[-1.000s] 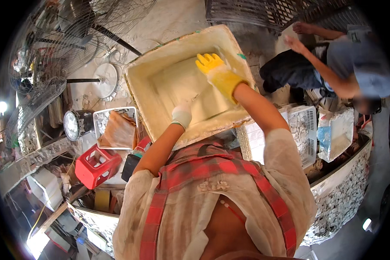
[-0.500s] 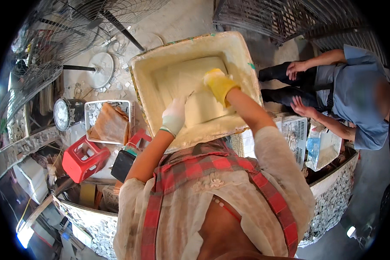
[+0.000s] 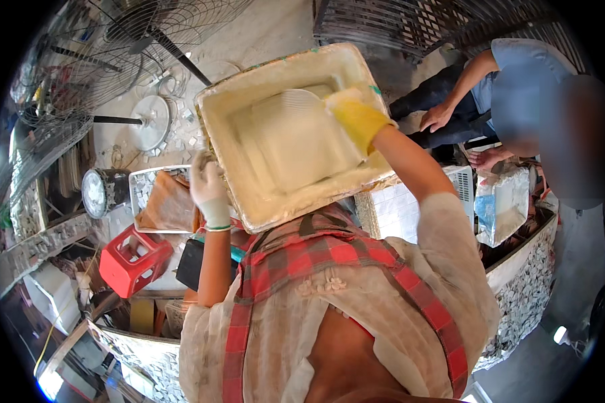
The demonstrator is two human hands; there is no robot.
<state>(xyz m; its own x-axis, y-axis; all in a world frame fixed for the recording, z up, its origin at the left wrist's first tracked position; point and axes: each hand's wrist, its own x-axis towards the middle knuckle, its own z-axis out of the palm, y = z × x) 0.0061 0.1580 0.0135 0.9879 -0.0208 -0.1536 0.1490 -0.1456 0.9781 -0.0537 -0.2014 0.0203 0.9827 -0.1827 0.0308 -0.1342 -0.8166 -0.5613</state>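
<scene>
A large rectangular basin [image 3: 242, 201] with a cream-coated, crusted inside stands before me. Pale, milky liquid [image 3: 296, 141] with fine ripples seems to cover its bottom. My left hand [image 3: 210, 188], in a white glove, is at the basin's left side with its fingers curled over the rim. My right hand [image 3: 356, 121] wears a yellow glove and reaches inside by the right wall. Motion smears its fingers, and whether they hold anything does not show.
To the left are a white crate [image 3: 138, 195] with a brown sheet in it, a red plastic stool [image 3: 134, 262] and a fan base [image 3: 150, 123]. A person [image 3: 517, 87] in a blue shirt sits at the right, near a pale bin [image 3: 501, 208]. White tiles [image 3: 396, 208] lie beside the basin.
My left hand has left the basin's inside for its left rim; the thin thing near its fingers no longer shows. My right hand has shifted slightly right. The other person has leaned forward.
</scene>
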